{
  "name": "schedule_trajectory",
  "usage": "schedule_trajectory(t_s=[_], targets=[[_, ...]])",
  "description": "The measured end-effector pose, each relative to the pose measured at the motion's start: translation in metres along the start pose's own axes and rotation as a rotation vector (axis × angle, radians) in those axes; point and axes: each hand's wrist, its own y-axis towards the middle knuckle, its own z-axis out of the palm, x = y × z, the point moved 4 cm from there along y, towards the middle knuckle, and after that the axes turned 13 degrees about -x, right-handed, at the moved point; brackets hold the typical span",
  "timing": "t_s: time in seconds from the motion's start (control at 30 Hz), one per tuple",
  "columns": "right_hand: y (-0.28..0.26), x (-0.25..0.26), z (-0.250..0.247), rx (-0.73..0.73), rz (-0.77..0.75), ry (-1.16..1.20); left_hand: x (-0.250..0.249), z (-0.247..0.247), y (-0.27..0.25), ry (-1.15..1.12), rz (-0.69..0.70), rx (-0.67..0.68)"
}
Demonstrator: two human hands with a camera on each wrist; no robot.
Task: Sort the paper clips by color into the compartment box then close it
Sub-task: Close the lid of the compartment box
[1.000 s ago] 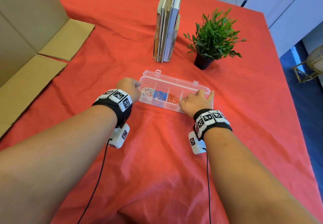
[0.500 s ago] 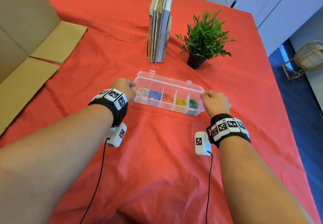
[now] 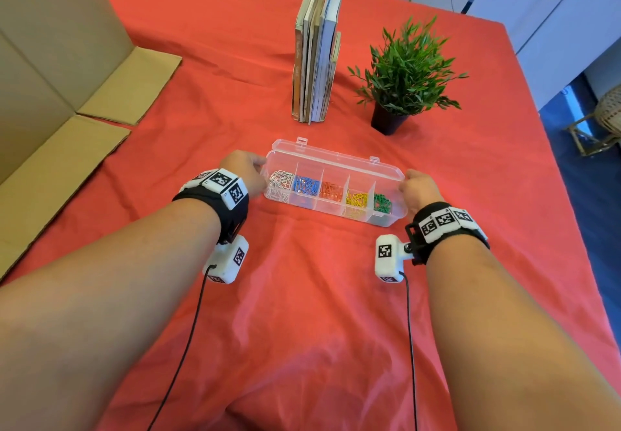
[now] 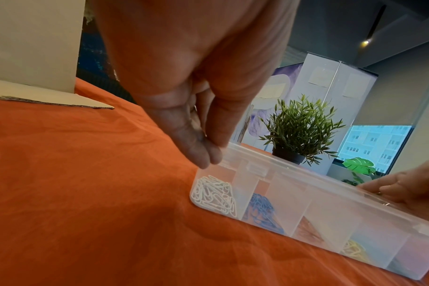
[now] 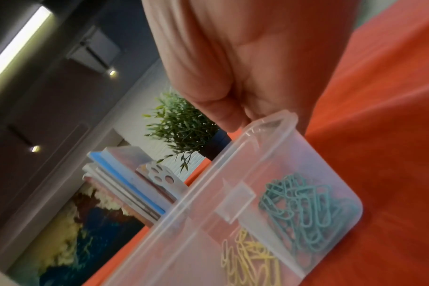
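Observation:
A clear compartment box [image 3: 322, 208] lies on the red cloth with white [image 3: 279, 185], blue [image 3: 306, 186], orange [image 3: 331, 192], yellow [image 3: 357, 200] and green paper clips [image 3: 382, 203], one colour per compartment. Its clear lid [image 3: 336, 165] stands tilted over the box, hinged at the back. My left hand [image 3: 263, 165] pinches the lid's left end, with its fingertips [image 4: 208, 154] at the corner above the white clips [image 4: 216, 195]. My right hand [image 3: 405, 183] pinches the lid's right corner [image 5: 269, 122] above the green clips [image 5: 304, 205].
Upright books [image 3: 316, 54] and a potted plant [image 3: 406, 74] stand just behind the box. Flattened cardboard [image 3: 67, 101] covers the table's left side. The table's right edge [image 3: 551, 148] drops to a blue floor.
My right hand has moved from over the box's right compartments to the lid's right end. The left hand stays at the left end. The lid now stands raised between both hands.

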Motion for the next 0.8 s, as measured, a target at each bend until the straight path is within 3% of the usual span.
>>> schedule_trajectory(t_s=[0.23,0.33,0.47,0.53,0.6,0.67,0.73,0.8], targets=[[-0.008,-0.006,-0.009,-0.006,0.267,0.801,0.003,0.002,0.005,-0.019,-0.064,0.015],[-0.009,-0.007,-0.018,-0.021,0.252,0.816,0.001,0.006,0.003,-0.151,-0.159,0.028],[-0.024,-0.012,-0.038,0.020,0.114,0.504,-0.006,0.008,-0.006,-0.442,-0.358,0.074],[-0.035,-0.004,-0.044,0.066,-0.078,0.234,-0.005,0.007,-0.004,-0.493,-0.382,0.082],[-0.043,-0.001,-0.036,0.215,-0.275,-0.182,-0.003,0.008,-0.004,-0.441,-0.337,0.104],[-0.053,-0.009,-0.025,0.297,-0.328,-0.607,-0.002,0.010,-0.004,-0.351,-0.247,0.111],[-0.060,-0.013,-0.017,0.237,-0.372,-0.810,0.001,0.012,-0.003,-0.293,-0.198,0.114],[-0.062,-0.017,-0.009,0.155,-0.436,-0.856,0.004,0.013,-0.001,-0.256,-0.163,0.108]])
